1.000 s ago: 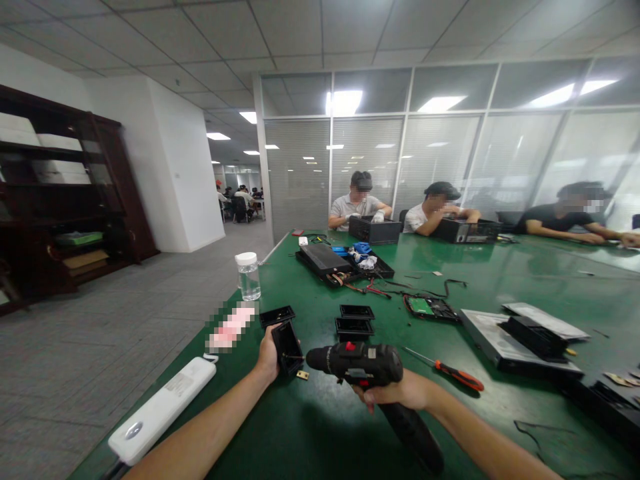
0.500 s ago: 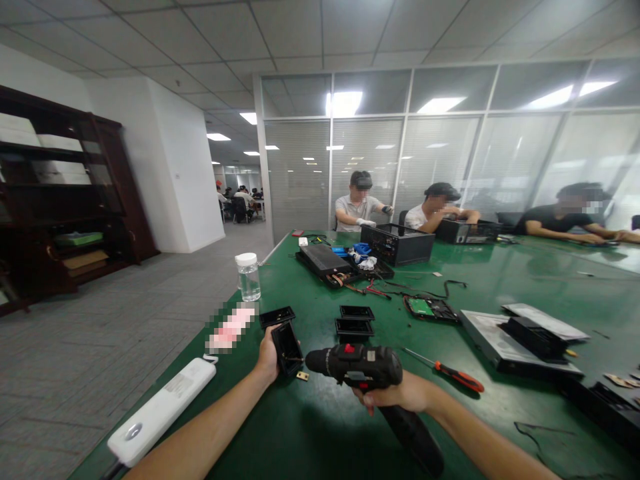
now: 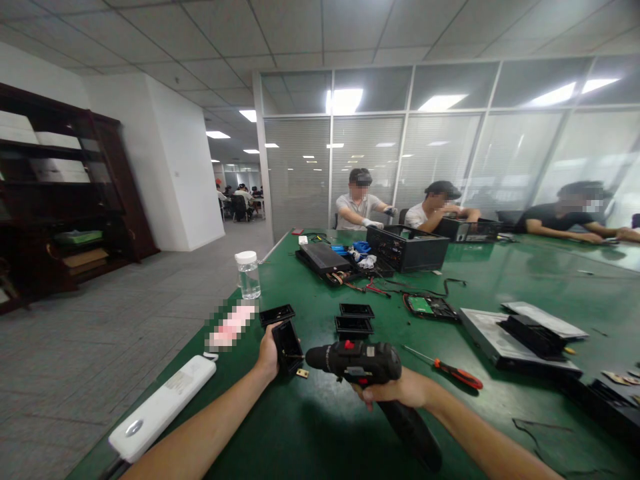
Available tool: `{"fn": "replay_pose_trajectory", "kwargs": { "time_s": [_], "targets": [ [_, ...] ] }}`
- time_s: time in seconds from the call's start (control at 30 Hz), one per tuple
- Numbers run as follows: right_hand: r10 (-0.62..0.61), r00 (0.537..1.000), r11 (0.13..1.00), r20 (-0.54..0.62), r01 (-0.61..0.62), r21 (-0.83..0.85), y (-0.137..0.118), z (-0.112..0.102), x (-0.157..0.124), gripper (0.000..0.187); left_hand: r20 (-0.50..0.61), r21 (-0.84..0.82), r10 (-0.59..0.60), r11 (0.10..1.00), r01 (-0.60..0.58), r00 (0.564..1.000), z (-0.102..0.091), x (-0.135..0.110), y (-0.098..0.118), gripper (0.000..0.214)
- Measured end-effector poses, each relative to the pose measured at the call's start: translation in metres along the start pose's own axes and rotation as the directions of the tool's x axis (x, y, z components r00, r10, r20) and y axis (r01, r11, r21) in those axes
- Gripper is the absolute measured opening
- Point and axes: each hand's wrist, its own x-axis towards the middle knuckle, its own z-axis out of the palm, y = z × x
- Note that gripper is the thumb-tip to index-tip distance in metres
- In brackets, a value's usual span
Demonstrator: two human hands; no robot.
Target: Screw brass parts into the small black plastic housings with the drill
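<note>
Head view. Our left hand (image 3: 269,355) grips a black, rectangular, open-faced housing (image 3: 284,339), apparently plastic, tilted above the smooth, glossy green tabletop (image 3: 300,440). Our right hand (image 3: 407,390) is closed round the dark handle of a pistol-shaped cordless drill (image 3: 363,362) with red accents; its rounded chuck points at the housing. We note a thin bit reaching from the chuck to the housing's hollow; whether its tip meets a screw, we cannot tell. Just below the housing lies a small, flat, brass-coloured plate (image 3: 302,373). We count three similar boxes: one just beyond the held piece (image 3: 277,315), two (image 3: 354,327) beyond the drill. Right of the drill rests a screwdriver (image 3: 463,375), slim metal shaft, orange-and-black handle. On our left: a clear cylindrical jar (image 3: 249,279), white-lidded.
</note>
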Motion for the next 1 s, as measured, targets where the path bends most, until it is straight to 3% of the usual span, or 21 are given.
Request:
{"fn": "replay_pose_trajectory", "kwargs": {
  "time_s": [1.0],
  "targets": [
    [0.016,1.0,0.999,-0.006,-0.016,0.035,0.0015,0.0001,0.0007,0.018,-0.001,-0.008,-0.021,1.0,0.021,1.0,-0.003,0.0022,-0.0002,0.024]
  ]
}}
